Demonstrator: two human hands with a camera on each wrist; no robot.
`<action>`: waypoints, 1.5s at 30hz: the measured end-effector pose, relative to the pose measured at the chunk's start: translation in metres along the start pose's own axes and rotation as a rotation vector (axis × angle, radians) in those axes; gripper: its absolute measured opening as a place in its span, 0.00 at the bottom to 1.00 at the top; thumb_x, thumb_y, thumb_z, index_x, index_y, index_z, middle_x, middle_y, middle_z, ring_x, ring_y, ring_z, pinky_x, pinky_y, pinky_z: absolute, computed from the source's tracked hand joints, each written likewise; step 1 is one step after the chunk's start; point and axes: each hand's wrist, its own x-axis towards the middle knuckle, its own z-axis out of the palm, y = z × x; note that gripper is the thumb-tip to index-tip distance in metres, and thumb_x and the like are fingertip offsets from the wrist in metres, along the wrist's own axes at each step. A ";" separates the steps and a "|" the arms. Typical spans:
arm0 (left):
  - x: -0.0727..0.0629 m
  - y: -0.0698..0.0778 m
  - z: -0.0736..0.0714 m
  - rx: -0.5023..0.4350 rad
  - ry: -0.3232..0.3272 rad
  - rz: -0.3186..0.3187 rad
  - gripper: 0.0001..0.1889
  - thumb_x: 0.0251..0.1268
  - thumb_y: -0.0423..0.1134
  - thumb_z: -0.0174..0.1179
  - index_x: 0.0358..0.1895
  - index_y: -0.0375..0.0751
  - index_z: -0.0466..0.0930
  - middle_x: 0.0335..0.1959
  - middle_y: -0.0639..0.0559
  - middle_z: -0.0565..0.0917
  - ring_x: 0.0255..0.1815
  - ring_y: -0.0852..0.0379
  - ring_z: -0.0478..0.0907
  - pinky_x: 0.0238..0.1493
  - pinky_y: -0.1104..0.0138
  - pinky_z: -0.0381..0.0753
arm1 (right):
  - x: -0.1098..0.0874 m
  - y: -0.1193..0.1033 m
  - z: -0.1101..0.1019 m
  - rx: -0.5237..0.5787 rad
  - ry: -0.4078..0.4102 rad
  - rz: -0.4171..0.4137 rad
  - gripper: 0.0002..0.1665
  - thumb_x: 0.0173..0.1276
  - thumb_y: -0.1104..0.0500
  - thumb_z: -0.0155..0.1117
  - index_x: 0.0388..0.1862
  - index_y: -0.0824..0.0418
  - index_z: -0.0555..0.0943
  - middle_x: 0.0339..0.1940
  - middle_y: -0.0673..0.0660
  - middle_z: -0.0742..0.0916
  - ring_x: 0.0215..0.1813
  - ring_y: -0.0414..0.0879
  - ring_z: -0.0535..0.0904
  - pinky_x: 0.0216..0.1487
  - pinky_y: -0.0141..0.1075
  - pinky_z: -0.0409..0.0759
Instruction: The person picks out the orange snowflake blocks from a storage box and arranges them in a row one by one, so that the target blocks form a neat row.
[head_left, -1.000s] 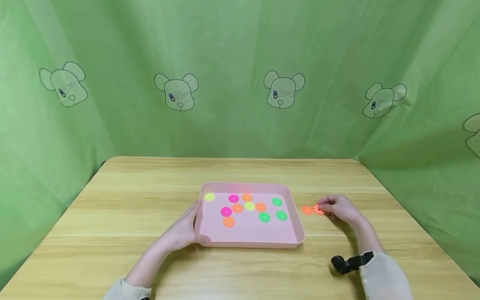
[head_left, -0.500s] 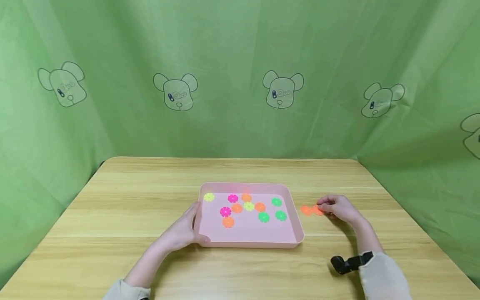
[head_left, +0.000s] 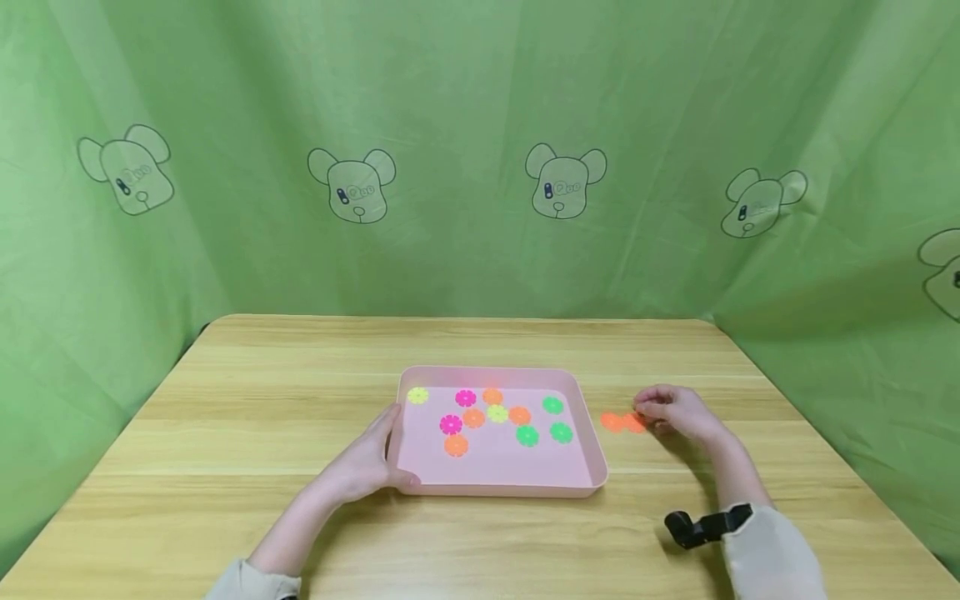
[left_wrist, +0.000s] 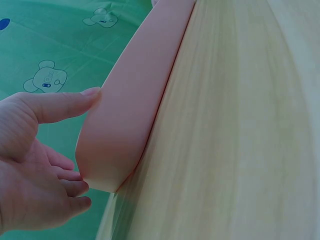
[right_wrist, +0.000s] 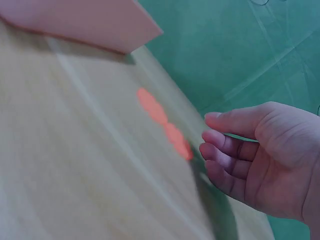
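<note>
While one tray (head_left: 495,467) holds eleven discs (head_left: 527,436) | two discs (head_left: 612,422) outside | two hands (head_left: 367,462)

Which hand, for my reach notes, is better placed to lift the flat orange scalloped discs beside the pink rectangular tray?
Likely the right hand: empty, beside the orange discs. The left hand, farther off, touches the pink tray.

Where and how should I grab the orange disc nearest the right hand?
Probably pinch the outer rim of the orange disc, from above and the right. It looks thin and appears to lie flat on the table, so the rim seems the best catch. The right hand is on that side; the second orange disc and tray are opposite.
</note>
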 end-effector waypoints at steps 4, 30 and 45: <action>0.000 0.000 0.000 0.005 -0.001 -0.003 0.55 0.38 0.33 0.73 0.70 0.24 0.44 0.71 0.31 0.48 0.71 0.38 0.46 0.68 0.46 0.46 | 0.000 -0.014 -0.003 0.014 -0.009 -0.031 0.25 0.68 0.60 0.56 0.55 0.79 0.69 0.46 0.68 0.81 0.42 0.48 0.78 0.40 0.40 0.80; 0.001 -0.002 -0.002 0.027 -0.003 0.007 0.56 0.38 0.35 0.73 0.70 0.25 0.44 0.72 0.32 0.48 0.71 0.38 0.46 0.68 0.47 0.47 | 0.046 -0.126 0.041 0.031 -0.219 -0.179 0.27 0.64 0.58 0.62 0.58 0.72 0.72 0.51 0.67 0.80 0.47 0.46 0.78 0.49 0.48 0.77; 0.001 -0.002 -0.001 0.008 -0.011 0.005 0.57 0.37 0.35 0.73 0.70 0.25 0.44 0.72 0.32 0.48 0.71 0.38 0.45 0.68 0.47 0.46 | 0.076 -0.147 0.105 0.044 -0.475 -0.141 0.22 0.60 0.64 0.63 0.54 0.68 0.76 0.46 0.57 0.83 0.47 0.56 0.77 0.51 0.48 0.74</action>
